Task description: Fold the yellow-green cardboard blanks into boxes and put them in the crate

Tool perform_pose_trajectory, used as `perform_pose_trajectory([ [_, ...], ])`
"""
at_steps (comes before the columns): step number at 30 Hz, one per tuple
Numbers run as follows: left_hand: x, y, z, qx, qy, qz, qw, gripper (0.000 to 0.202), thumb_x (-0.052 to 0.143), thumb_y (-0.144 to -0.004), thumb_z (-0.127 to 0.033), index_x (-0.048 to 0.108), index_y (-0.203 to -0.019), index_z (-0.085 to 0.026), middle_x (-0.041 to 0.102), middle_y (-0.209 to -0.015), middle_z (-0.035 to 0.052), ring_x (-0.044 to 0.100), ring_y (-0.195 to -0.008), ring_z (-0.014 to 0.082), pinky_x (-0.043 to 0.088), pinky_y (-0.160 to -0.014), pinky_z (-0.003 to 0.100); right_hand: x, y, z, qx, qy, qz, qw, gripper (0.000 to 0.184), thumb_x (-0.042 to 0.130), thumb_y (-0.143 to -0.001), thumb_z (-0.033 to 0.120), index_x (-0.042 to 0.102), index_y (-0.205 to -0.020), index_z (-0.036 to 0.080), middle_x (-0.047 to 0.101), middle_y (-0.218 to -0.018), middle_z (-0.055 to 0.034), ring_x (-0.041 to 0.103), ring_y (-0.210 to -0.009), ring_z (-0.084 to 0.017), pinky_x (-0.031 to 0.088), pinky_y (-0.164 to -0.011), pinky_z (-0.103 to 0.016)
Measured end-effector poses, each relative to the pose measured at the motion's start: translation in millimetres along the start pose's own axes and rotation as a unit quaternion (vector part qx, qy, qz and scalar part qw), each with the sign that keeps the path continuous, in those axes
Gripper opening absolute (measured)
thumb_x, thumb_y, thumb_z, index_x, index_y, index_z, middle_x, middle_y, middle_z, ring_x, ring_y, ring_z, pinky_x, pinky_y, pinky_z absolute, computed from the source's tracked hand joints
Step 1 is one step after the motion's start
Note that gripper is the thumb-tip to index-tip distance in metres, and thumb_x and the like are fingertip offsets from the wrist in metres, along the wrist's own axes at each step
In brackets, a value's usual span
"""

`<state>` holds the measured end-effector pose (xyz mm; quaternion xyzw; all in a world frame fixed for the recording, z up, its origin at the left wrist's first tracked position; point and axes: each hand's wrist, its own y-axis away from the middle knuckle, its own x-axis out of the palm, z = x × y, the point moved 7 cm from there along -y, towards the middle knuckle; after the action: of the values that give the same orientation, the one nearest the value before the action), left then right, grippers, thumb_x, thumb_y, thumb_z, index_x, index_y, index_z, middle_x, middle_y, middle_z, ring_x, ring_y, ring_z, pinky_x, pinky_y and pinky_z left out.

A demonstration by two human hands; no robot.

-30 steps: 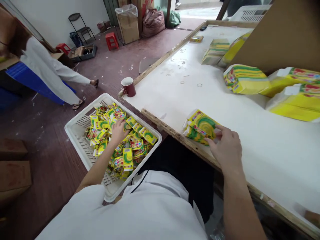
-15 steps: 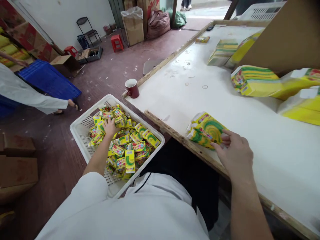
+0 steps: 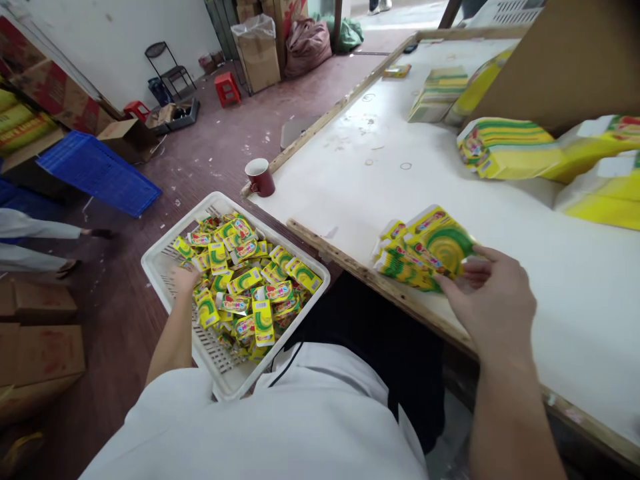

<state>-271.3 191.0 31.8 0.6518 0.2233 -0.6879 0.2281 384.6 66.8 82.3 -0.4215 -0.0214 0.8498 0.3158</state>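
My right hand (image 3: 493, 293) pinches the right edge of a flat yellow-and-green carton (image 3: 445, 243), thumb below and fingers behind it. This carton is part of a small fanned stack lying at the table's near edge. Down in a white plastic basket (image 3: 220, 380) is my left hand (image 3: 184, 277), at its left side among many small filled boxes (image 3: 245, 280) of the same yellow and green print. Its fingers are blurred and partly hidden, so whether they grip a box does not show.
Along the white table (image 3: 350, 180) runs a raised wooden edge. A dark red mug (image 3: 260, 179) stands at its corner. Stacks of flat yellow cartons (image 3: 510, 150) lie to the right by a brown cardboard panel (image 3: 560, 67). At far left, another person's legs (image 3: 40, 233) show near blue crates (image 3: 100, 170).
My left hand has moved left and nearer within the basket, and boxes there have shifted. My right hand has drawn the carton slightly up and right, fanning the stack. The other person has stepped left.
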Motion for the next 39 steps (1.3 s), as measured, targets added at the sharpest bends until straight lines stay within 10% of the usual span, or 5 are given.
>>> perform_pose_trajectory([
  [5,-23.8,72.4,-74.1,0.093,0.154,-0.072,0.981,0.062,0.039,-0.095,-0.042,0.017,-0.147,-0.017,0.033,-0.154,0.0197,0.035,-0.144,0.0246,0.039,-0.113,0.04,-9.1,13.7,21.5,0.005,-0.121,0.011,0.993,0.07,0.078,-0.065,0.047,0.054,-0.126,0.021,0.063,-0.092,-0.0047,0.063,-0.074,-0.022,0.058,-0.074,-0.043],
  [9,-40.2,208.0,-208.7,0.409,0.619,0.2,0.64,0.092,0.065,-0.069,-0.072,0.035,-0.142,-0.025,0.044,-0.15,0.0153,0.043,-0.139,0.0313,0.046,-0.106,0.044,14.8,46.5,74.4,-0.089,-0.177,0.105,0.975,0.055,0.073,-0.077,0.037,0.053,-0.126,0.022,0.063,-0.094,-0.0048,0.063,-0.079,-0.022,0.057,-0.077,-0.043],
  [14,-62.0,327.6,-297.3,0.288,0.751,0.448,0.39,0.073,0.058,-0.074,-0.074,0.056,-0.126,-0.023,0.065,-0.124,0.0124,0.06,-0.122,0.0319,0.049,-0.102,0.047,26.5,80.6,111.8,-0.163,-0.184,0.102,0.964,0.044,0.064,-0.085,0.023,0.052,-0.127,0.022,0.061,-0.097,-0.0078,0.062,-0.085,-0.023,0.058,-0.075,-0.042],
  [31,-64.3,326.3,-316.2,0.137,0.825,0.416,0.357,0.053,0.054,-0.076,-0.075,0.048,-0.076,-0.023,0.045,-0.065,-0.0028,0.058,-0.063,0.0144,0.057,-0.076,0.034,57.8,89.3,88.0,0.068,-0.475,0.125,0.868,0.031,0.071,-0.078,0.025,0.056,-0.106,0.026,0.062,-0.095,-0.0003,0.064,-0.084,-0.015,0.057,-0.076,-0.029],
  [39,-49.9,333.8,-310.6,0.181,0.792,0.442,0.379,0.076,0.054,-0.064,-0.089,0.065,-0.095,-0.02,0.069,-0.09,0.0062,0.066,-0.096,0.0239,0.055,-0.084,0.035,49.2,79.4,68.3,0.052,-0.434,0.116,0.892,0.039,0.076,-0.077,0.029,0.064,-0.114,0.025,0.069,-0.11,-0.0053,0.066,-0.097,-0.021,0.054,-0.088,-0.037],
])
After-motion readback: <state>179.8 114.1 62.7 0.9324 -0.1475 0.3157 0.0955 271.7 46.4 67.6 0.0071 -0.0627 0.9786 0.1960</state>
